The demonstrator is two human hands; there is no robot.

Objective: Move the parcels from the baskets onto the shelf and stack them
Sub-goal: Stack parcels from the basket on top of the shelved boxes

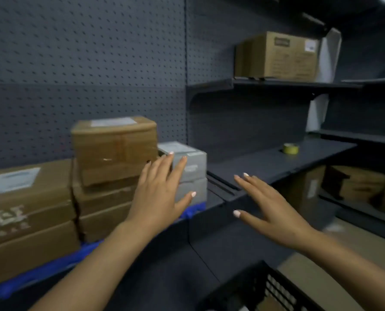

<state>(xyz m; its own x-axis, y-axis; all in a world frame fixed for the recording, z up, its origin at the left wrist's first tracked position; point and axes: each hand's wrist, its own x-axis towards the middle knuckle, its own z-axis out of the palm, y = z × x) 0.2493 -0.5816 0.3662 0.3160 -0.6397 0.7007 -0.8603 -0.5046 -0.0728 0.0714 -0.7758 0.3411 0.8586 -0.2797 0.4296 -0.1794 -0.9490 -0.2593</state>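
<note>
Brown cardboard parcels are stacked on the dark shelf at the left: a large one at the far left and a taller pile topped by a labelled box. Right of that pile stand two grey parcels, one on the other. My left hand is open, fingers spread, in front of the grey parcels; whether it touches them I cannot tell. My right hand hovers open over the shelf edge and holds nothing. A black plastic basket shows at the bottom.
A roll of yellow tape lies on the neighbouring shelf board. A big brown box sits on the upper right shelf. More brown boxes fill a lower shelf at right. Blue strip runs along the left shelf's front edge.
</note>
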